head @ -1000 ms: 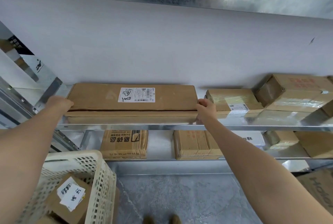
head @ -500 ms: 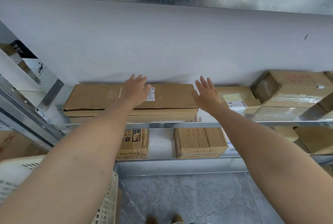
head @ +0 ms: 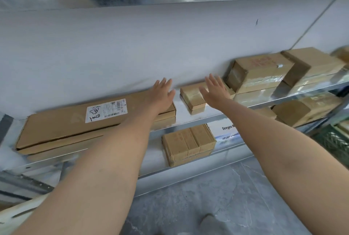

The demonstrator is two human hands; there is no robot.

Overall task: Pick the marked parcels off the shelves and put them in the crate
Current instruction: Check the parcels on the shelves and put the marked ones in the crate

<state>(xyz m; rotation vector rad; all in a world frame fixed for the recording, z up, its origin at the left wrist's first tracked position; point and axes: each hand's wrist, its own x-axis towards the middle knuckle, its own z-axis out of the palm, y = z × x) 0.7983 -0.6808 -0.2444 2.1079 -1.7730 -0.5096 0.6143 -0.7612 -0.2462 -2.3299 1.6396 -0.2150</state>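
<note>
both hands are reaching into the upper shelf (head: 217,116), and neither holds anything. the left hand (head: 162,93) is over the right end of the long flat parcel (head: 66,129), its fingers straight and spread; whether the palm touches the cardboard or only hovers, one cannot tell. the right hand (head: 215,91) is also released, with fingers spread, in front of the small parcel (head: 191,96), which lies on the same shelf just beside the long one with a narrow gap between them. the long parcel carries a white label (head: 106,111) with handwritten strokes, so it seems to be a marked one (the small parcel is partly covered by the right hand, so a mark there cannot be checked). the step in hand looks like the reach, before any grasp. the next move probably calls for the hands to close on one parcel, lift it free of the shelf and bring it down to the crate, which is not plainly in view.
</note>
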